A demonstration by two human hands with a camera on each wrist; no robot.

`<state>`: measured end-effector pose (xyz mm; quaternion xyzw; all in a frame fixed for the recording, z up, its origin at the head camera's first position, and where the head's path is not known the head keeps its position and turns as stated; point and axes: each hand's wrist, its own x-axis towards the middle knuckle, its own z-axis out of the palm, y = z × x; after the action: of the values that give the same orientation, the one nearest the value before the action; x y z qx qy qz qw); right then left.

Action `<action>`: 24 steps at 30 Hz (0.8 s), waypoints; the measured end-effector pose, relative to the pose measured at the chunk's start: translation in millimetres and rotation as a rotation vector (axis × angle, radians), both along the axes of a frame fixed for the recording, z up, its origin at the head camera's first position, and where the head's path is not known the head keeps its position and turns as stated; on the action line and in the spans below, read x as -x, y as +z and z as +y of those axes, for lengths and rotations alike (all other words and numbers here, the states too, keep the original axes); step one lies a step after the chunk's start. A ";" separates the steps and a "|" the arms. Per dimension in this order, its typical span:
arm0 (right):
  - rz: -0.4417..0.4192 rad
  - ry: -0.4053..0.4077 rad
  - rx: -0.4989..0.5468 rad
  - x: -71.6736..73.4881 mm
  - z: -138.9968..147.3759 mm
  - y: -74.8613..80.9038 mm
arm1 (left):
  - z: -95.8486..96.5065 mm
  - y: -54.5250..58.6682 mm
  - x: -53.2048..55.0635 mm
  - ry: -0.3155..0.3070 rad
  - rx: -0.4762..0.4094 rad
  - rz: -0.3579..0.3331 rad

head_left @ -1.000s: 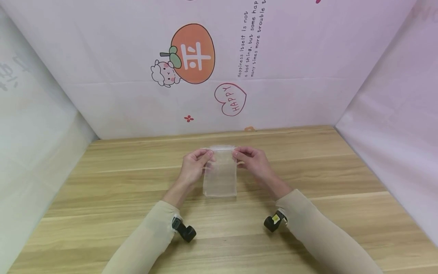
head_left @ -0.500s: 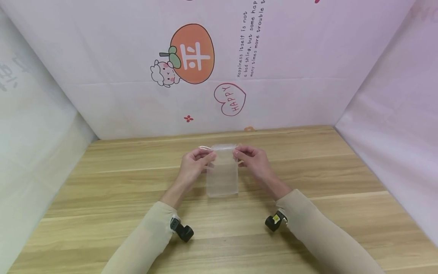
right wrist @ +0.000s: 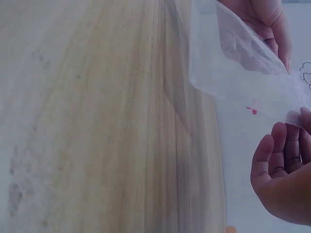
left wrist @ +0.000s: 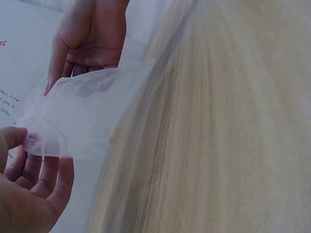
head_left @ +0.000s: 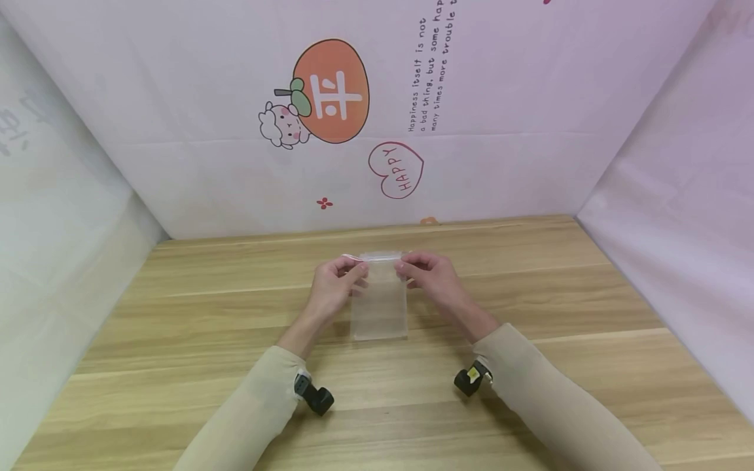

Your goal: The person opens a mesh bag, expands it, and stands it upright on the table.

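Note:
A sheer white mesh drawstring bag [head_left: 379,311] hangs flat between the two hands, its gathered top edge uppermost. My left hand [head_left: 331,288] pinches the top left corner between thumb and fingers; a thin white cord loop [head_left: 352,256] sticks out there. At the top right corner my right hand [head_left: 432,280] pinches the mesh in the same way. In the left wrist view, the fabric of the bag [left wrist: 97,111] looks see-through and slack. The right wrist view shows the lower corner of the bag [right wrist: 206,77] hanging free, with the right fingers [right wrist: 277,145] curled beneath the pinch.
A wood-grain table [head_left: 212,314] spreads under both forearms. Behind it stands a white printed backdrop [head_left: 495,170], and white side panels [head_left: 65,216] rise at left and right. Each sleeve carries a small black wrist camera [head_left: 315,394].
The bag shifted slightly right, then back left and a little toward the person. My right thumb and fingers have moved slightly inward along the top edge. Both hands keep their pinch.

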<state>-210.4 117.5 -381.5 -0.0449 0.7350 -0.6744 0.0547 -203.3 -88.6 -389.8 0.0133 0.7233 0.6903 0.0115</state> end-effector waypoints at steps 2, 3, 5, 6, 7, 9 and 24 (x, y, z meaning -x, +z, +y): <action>0.008 -0.003 -0.003 0.4 -0.6 -0.9 | 0.4 -0.3 -0.1 -0.001 -0.004 0.001; 0.011 -0.007 -0.002 0.6 -0.8 -1.4 | 0.6 -0.3 -0.1 0.001 -0.009 0.001; 0.017 -0.014 0.001 0.8 -1.1 -1.8 | 0.8 0.2 -0.6 0.001 -0.021 -0.001; 0.020 -0.018 0.006 0.8 -1.3 -1.8 | 1.1 0.2 -0.6 0.001 -0.027 -0.001; 0.019 -0.023 0.012 0.5 -1.3 -1.7 | 1.2 0.6 -1.0 0.001 -0.030 -0.002; 0.021 -0.027 0.024 0.1 -1.2 -1.4 | 1.6 0.9 -1.2 -0.001 -0.039 -0.004; -0.020 -0.037 0.105 -3.3 0.7 0.3 | 3.8 -0.5 -0.8 0.007 -0.159 0.025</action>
<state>-207.1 118.1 -381.2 -0.0276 0.6987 -0.7133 0.0472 -202.5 -84.8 -390.3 0.0201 0.6662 0.7455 -0.0011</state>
